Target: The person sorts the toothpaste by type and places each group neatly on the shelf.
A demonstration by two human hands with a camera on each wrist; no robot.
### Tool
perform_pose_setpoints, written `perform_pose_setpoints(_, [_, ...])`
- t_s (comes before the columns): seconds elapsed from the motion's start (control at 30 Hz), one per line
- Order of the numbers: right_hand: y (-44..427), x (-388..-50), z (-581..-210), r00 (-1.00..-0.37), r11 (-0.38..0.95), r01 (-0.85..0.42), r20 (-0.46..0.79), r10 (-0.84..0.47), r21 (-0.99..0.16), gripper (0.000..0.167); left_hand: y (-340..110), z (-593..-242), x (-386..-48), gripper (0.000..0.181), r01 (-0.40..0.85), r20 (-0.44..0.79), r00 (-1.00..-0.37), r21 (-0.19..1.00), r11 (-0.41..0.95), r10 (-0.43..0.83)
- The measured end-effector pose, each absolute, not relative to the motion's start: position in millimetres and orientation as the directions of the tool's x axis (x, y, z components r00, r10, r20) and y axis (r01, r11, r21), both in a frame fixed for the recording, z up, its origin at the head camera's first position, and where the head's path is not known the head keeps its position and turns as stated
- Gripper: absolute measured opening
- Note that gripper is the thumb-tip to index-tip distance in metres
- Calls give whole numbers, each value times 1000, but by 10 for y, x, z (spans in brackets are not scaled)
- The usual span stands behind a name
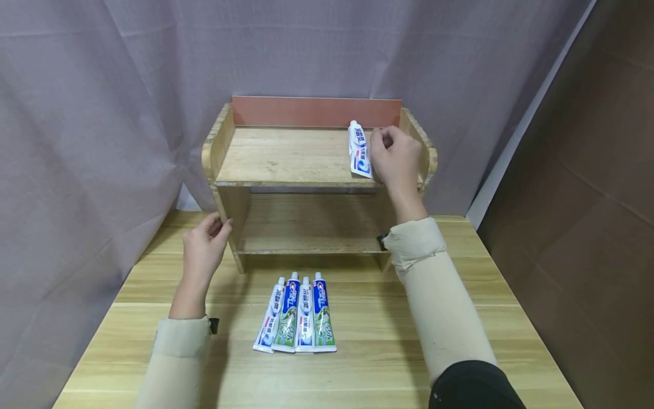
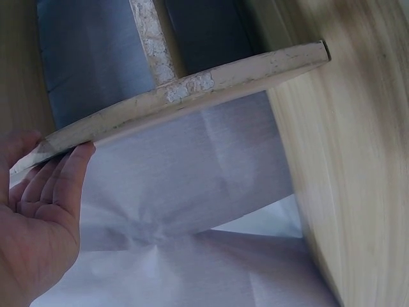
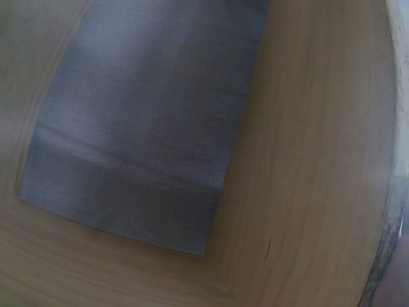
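Observation:
A white-and-blue toothpaste tube (image 1: 360, 150) lies on the upper board of a small wooden shelf (image 1: 286, 156), near its right end, cap toward the back. Just right of the tube is my right hand (image 1: 398, 153), its fingers loosely bent, and nothing shows in its grasp. With thumb and fingers on opposite faces, my left hand (image 1: 204, 244) grips the front edge of the shelf's left side panel (image 2: 185, 89). On the table before the shelf, several toothpaste tubes (image 1: 305, 318) lie side by side, white-and-blue ones alternating with blue-and-green ones, caps toward the shelf.
The shelf has a lower board (image 1: 306, 224) and a reddish back strip (image 1: 317, 112). It stands on a wood-grain table (image 1: 357, 375). Grey cloth (image 1: 153, 68) hangs behind and to the left, with a brown panel (image 1: 577, 170) on the right.

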State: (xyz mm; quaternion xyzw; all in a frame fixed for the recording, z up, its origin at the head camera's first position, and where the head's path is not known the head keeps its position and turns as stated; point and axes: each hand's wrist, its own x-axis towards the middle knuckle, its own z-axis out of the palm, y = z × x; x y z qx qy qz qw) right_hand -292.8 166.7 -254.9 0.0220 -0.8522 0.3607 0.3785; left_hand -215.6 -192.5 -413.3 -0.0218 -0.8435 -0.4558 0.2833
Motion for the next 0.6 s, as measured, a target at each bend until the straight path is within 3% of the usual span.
perform_pose_setpoints(0.6, [1646, -2729, -2732, -574, 693, -455, 779, 251, -559, 28, -1928, -4145, -2172, 24, 306, 513, -828, 750, 586, -225])
